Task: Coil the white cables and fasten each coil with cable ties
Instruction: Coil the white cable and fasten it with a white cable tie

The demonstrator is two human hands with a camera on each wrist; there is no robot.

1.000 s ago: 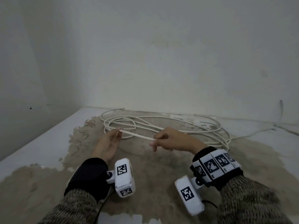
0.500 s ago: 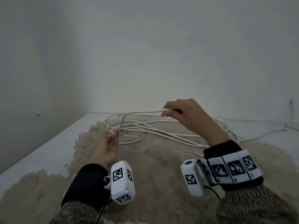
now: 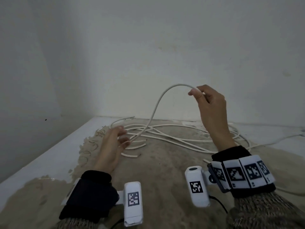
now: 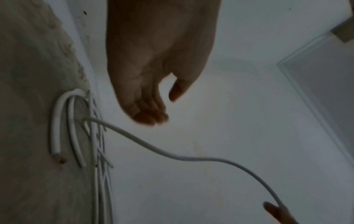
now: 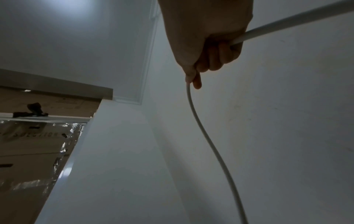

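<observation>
My right hand (image 3: 195, 92) is raised in front of the wall and pinches a white cable (image 3: 156, 106) between thumb and forefinger. In the right wrist view the cable (image 5: 208, 141) runs through the curled fingers of that hand (image 5: 193, 81). It arcs down to the left, passing just by my left hand (image 3: 123, 138). In the left wrist view that hand (image 4: 164, 109) has loose fingers, and the cable (image 4: 191, 158) passes below them, apart. A loose pile of white cables (image 3: 173, 138) lies on the stained floor behind both hands.
Short cut cable pieces (image 3: 132, 156) lie near my left hand. A wall stands close behind the pile, with a corner at the left. One cable (image 3: 288, 138) trails off to the right. Cardboard boxes (image 5: 38, 136) show in the right wrist view.
My right hand has lifted the cable from near the floor to well above the pile. My left hand, which pinched the cable before, has let it go.
</observation>
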